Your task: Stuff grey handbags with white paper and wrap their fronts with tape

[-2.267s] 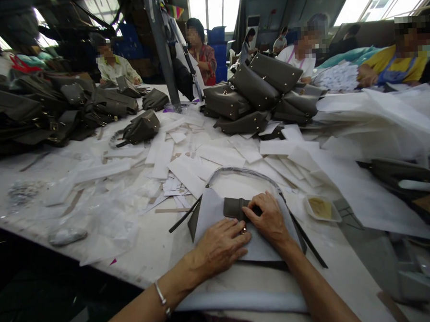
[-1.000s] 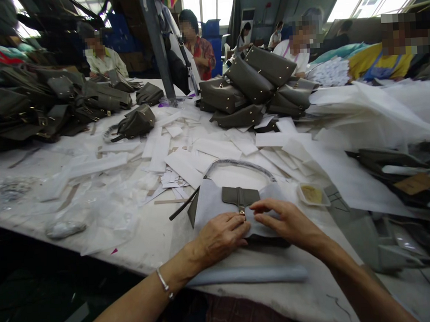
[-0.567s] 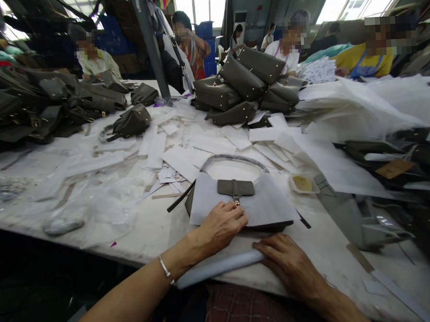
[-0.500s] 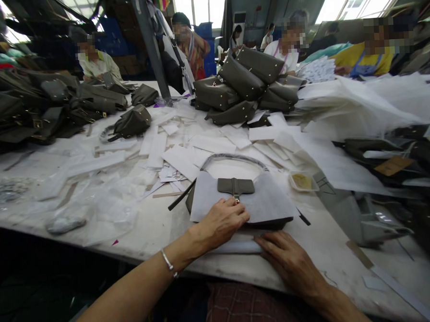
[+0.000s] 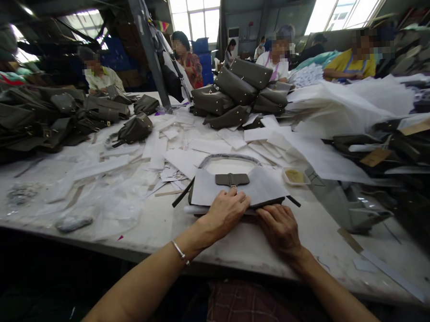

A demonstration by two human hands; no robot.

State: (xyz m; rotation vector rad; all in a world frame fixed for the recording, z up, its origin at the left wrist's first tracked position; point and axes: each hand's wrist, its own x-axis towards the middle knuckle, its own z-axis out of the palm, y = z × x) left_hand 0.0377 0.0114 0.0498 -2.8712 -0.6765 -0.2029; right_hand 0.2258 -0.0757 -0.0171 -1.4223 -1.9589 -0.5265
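Note:
A dark olive handbag (image 5: 191, 195) lies on the white table in front of me, its front covered by a white sheet (image 5: 205, 185). Its wrapped handle (image 5: 232, 156) arches away from me, and an olive flap tab (image 5: 232, 179) with a small metal clasp sits on the sheet. My left hand (image 5: 229, 209), fingers curled, rests on the sheet's lower middle, just below the clasp. Beside it, my right hand (image 5: 279, 225) has its bent fingers at the bag's near lower edge, with the fingertips partly hidden there. A white roll or strip (image 5: 196, 209) shows under the near edge.
Olive bags are piled at the back middle (image 5: 236, 88) and left (image 5: 18, 118). White paper pieces (image 5: 186, 157) lie behind the bag. A small tub (image 5: 295, 176) stands to its right, near stacked sheets (image 5: 356, 100). Several people sit across the table.
My right hand has moved up from the white roll to the bag's near edge, its fingers more curled. The roll now lies further under the bag. The view has tilted up slightly.

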